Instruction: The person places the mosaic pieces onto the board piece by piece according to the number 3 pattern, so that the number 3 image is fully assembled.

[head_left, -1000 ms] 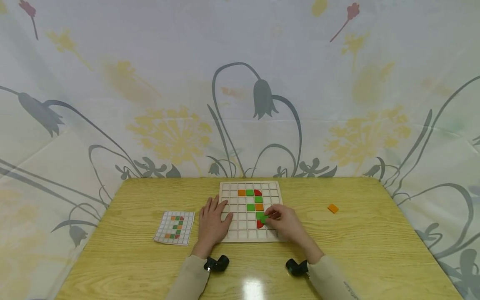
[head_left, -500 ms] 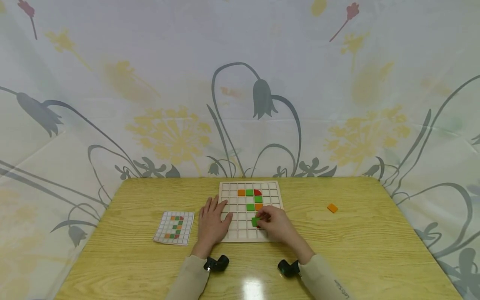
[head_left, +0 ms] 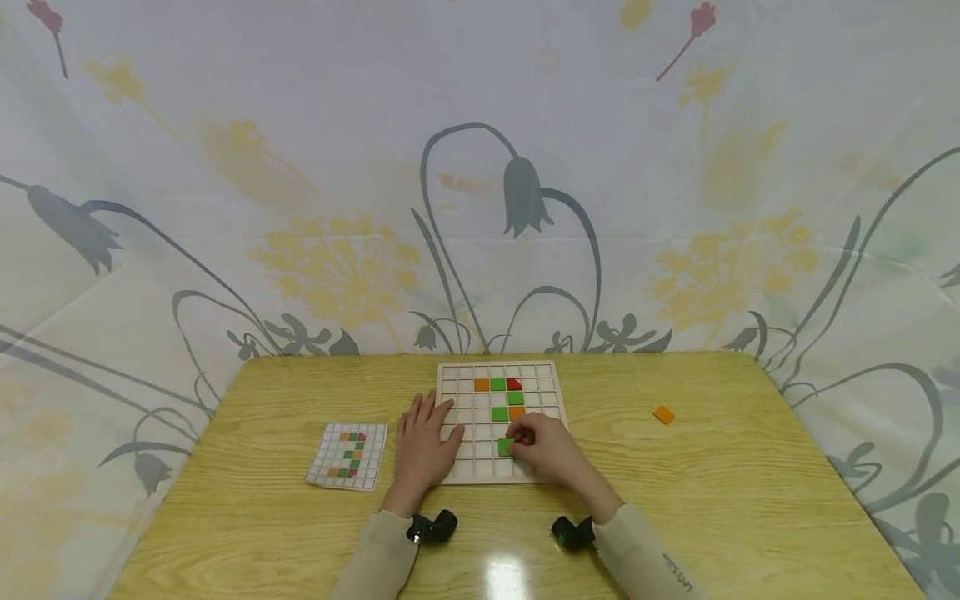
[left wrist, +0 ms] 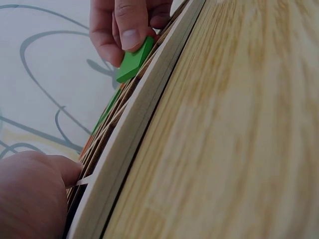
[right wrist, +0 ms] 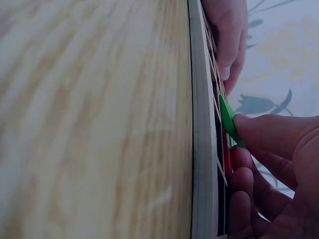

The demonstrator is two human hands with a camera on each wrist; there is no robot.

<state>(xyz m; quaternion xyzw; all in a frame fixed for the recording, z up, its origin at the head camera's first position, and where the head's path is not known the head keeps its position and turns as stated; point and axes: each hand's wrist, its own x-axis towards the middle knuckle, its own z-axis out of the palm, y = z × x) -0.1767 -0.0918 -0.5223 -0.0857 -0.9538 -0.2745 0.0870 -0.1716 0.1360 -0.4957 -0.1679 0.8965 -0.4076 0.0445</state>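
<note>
Right hand (head_left: 551, 450) pinching a green tile (head_left: 506, 447) (tilted, one edge on the grid) at lower centre of the wooden grid board (head_left: 457, 467), left hand (head_left: 422, 447) flat, fingers spread on the board's left edge

Sleeves: long, beige, on both forearms; dark lettering on the right one.
Wrists: small black camera (head_left: 432, 527) on each.

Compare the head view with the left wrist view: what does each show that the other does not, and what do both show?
Only the head view shows the pattern card, the loose orange tile and the placed tiles seen from above. Only the left wrist view shows the green tile tilted, one edge raised above the grid. Both show the right hand pinching that tile, the left hand resting on the wooden grid board.
</note>
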